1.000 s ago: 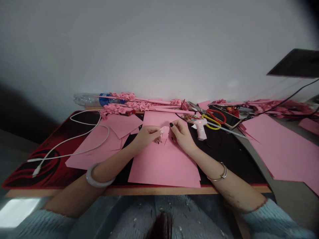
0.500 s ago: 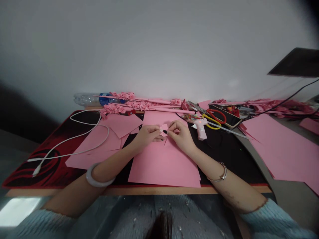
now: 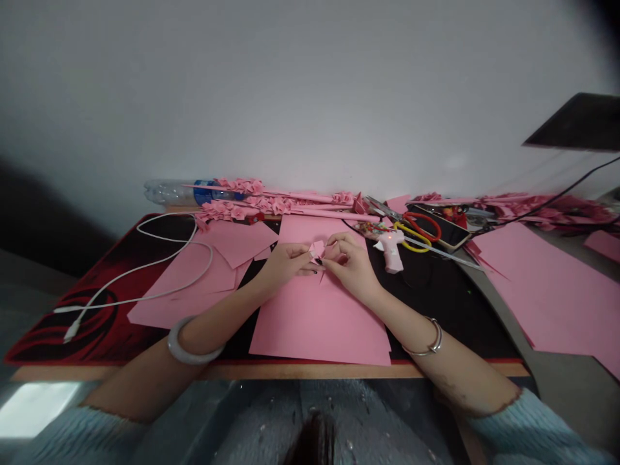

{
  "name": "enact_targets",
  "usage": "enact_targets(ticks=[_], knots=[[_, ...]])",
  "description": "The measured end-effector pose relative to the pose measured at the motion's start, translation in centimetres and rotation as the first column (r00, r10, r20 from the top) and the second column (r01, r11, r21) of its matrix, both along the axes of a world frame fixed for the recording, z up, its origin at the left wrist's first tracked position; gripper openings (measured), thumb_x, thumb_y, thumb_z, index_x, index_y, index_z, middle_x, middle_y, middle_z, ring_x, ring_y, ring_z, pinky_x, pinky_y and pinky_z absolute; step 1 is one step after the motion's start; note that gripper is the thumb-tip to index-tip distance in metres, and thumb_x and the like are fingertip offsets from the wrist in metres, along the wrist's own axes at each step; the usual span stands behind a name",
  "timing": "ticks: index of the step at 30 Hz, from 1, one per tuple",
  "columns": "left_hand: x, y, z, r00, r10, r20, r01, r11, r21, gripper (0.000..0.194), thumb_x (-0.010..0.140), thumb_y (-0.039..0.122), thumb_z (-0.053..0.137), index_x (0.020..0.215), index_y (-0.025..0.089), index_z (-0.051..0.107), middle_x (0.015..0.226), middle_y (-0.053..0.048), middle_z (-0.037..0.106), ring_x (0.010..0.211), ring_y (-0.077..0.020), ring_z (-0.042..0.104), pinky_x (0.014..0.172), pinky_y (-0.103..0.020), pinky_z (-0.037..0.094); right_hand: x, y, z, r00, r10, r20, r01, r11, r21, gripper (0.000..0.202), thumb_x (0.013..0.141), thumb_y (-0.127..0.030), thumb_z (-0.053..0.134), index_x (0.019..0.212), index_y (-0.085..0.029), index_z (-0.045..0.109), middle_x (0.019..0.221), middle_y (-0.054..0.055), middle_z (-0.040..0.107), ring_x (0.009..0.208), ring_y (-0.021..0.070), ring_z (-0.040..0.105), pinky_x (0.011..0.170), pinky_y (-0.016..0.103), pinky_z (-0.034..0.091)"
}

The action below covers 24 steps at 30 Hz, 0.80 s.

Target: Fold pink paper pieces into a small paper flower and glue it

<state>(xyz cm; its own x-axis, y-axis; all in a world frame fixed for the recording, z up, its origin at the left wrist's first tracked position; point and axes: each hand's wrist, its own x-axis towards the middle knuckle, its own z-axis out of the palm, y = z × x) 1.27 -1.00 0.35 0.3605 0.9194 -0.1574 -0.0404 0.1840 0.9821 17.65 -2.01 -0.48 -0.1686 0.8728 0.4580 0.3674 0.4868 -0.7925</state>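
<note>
A dark mat [image 3: 450,329] spreads before me, a pink sheet [image 3: 320,323] lying across its middle. Over the sheet's upper half, the right hand [image 3: 353,266] slants inward, fingers curled, its thumb against a small folded paper [image 3: 317,249]; whether it pinches, I can't tell. The left hand [image 3: 285,266] angles in opposite, thumb and fingers closed on the folded paper, which sits between both hands' fingertips.

- The bare left hand [image 3: 287,263] points inward, thumb and fingers bent into a pinch.
- The bare right hand [image 3: 353,265] pinches too, close to the left one, its black thumbnail [image 3: 318,261] showing.
- Both bare forearms [image 3: 237,303] slant in.
- Pale blue knitted sleeves [image 3: 537,423] stop below the wrists.
</note>
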Motion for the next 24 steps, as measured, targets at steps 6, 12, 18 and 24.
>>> enact_targets(ticks=[6, 12, 18, 24], knots=[[-0.05, -0.07, -0.02, 1.0, -0.005, -0.009, 0.006, 1.0, 0.023, 0.02, 0.073, 0.032, 0.061, 0.071, 0.012, 0.059, 0.072, -0.003, 0.064, 0.074, -0.0162, 0.065, 0.077, -0.033, 0.051, 0.06, -0.01, 0.13, 1.0, 0.016, 0.025, -0.015, 1.0, -0.026, 0.011, 0.07, -0.012, 0.061, 0.062, -0.017, 0.055, 0.093, 0.005, 0.05, 0.089, 0.0176, 0.052, 0.072, 0.031, 0.043], [-0.18, -0.12, 0.04, 1.0, -0.008, -0.027, 0.008, 1.0, 0.014, 0.021, 0.071, 0.033, 0.063, 0.073, 0.013, 0.061, 0.074, -0.004, 0.065, 0.074, -0.0163, 0.065, 0.076, -0.033, 0.051, 0.06, -0.05, 0.36, 0.998, 0.004, 0.066, -0.002, 0.999, -0.032, 0.007, 0.07, -0.013, 0.062, 0.065, -0.016, 0.057, 0.094, 0.006, 0.049, 0.09, 0.0181, 0.052, 0.072, 0.031, 0.043], [-0.13, -0.17, 0.2, 0.999, -0.002, -0.047, 0.003, 1.0, 0.021, 0.024, 0.067, 0.036, 0.066, 0.074, 0.013, 0.063, 0.076, -0.004, 0.065, 0.074, -0.0162, 0.065, 0.076, -0.032, 0.051, 0.07, -0.04, 0.37, 0.997, 0.018, 0.075, -0.014, 0.999, -0.051, 0.006, 0.07, -0.014, 0.062, 0.067, -0.017, 0.058, 0.097, 0.006, 0.049, 0.088, 0.018, 0.052, 0.07, 0.031, 0.043], [-0.15, -0.16, 0.15, 1.0, 0.004, -0.026, -0.004, 1.0, 0.013, 0.024, 0.066, 0.035, 0.068, 0.073, 0.013, 0.061, 0.074, -0.004, 0.066, 0.075, -0.016, 0.064, 0.077, -0.033, 0.05, 0.06, -0.07, 0.54, 0.996, 0.031, 0.087, -0.028, 0.999, -0.038, 0.005, 0.071, -0.013, 0.062, 0.068, -0.016, 0.059, 0.095, 0.006, 0.051, 0.09, 0.0176, 0.051, 0.072, 0.03, 0.042]])
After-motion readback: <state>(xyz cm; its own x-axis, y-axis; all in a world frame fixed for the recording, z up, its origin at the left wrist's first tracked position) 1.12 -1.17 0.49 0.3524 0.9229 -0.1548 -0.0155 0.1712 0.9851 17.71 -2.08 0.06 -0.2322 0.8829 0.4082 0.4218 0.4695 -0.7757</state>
